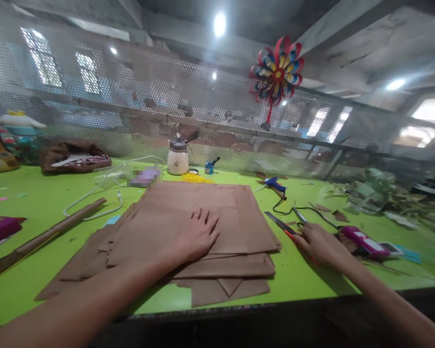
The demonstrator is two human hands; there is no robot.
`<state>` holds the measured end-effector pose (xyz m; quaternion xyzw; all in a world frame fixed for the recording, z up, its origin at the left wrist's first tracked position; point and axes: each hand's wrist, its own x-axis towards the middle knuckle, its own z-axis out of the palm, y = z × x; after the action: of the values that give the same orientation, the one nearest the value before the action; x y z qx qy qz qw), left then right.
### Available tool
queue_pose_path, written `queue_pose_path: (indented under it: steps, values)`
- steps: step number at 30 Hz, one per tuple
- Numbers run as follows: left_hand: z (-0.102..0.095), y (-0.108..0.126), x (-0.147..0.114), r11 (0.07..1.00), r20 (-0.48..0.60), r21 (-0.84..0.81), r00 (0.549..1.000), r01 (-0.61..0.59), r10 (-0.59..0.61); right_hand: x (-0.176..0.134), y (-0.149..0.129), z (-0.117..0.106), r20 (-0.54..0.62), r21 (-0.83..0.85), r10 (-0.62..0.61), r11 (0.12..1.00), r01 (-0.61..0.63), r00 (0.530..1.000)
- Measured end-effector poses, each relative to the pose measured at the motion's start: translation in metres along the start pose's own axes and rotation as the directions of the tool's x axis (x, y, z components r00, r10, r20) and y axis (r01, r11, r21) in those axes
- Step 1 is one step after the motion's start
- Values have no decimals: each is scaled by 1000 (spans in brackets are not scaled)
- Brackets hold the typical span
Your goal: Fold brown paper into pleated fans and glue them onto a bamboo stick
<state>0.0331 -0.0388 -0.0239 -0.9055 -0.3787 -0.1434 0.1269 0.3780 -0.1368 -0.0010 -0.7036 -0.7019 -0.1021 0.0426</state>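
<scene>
My left hand lies with its fingers spread on a stack of brown paper sheets. The stack is uneven, and folded pieces stick out at its left and front. To its right, my right hand is low over the table, fingers curled round the orange handle of a long-bladed cutting tool. The hand covers most of that handle, so I cannot tell its exact kind. A slim silver tool pokes out beyond the same fingers.
Around the stack on the green table are a blue glue gun with its black cord, a magenta device, a brown paper roll, a white cable and a pale jar. Behind rises a perforated metal screen.
</scene>
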Motion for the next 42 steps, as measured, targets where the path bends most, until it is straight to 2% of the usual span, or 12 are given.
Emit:
queue_pose_path:
  steps: [2,7,9,12,14,18,22,25,29,32,37,42]
  values:
    - [2,-1,0,1000,5,-1,1000,4,-4,-3,5,7,38,4,6,1000,-6,999]
    - [1,-1,-1,999,13,-28,1000,15,-15,-7,5,21,-54,-20,-52,999,51,997]
    - [-1,-1,-2,999,19,-38,1000,17,-16,-7,7,24,-80,46,-57,997,61,995]
    - [-4,-1,-2,998,32,-52,999,20,-18,0,8,20,-153,160,12,987,13,988]
    - [-5,-1,-2,997,51,-71,999,20,-17,13,3,14,-199,229,-3,972,50,980]
    - [-4,-2,-2,995,71,-95,997,33,-26,63,-21,4,-175,328,-286,885,330,942]
    - [-1,-3,-3,994,66,-99,997,41,-35,116,-34,8,-155,311,-365,864,396,918]
    - [-2,-2,-4,994,67,-91,996,56,-50,132,-30,12,-106,367,-425,823,432,899]
    - [-4,0,-2,997,47,-65,998,43,-40,124,-19,9,50,528,-492,752,396,869]
    - [-4,0,-1,998,26,-51,999,24,-23,112,-15,1,155,619,-541,705,346,826]
    - [-6,1,2,998,57,-66,998,17,-13,84,-19,-22,239,663,-612,670,334,754]
    - [-9,2,5,995,99,-97,995,-19,28,38,-34,-45,233,638,-595,690,340,769]
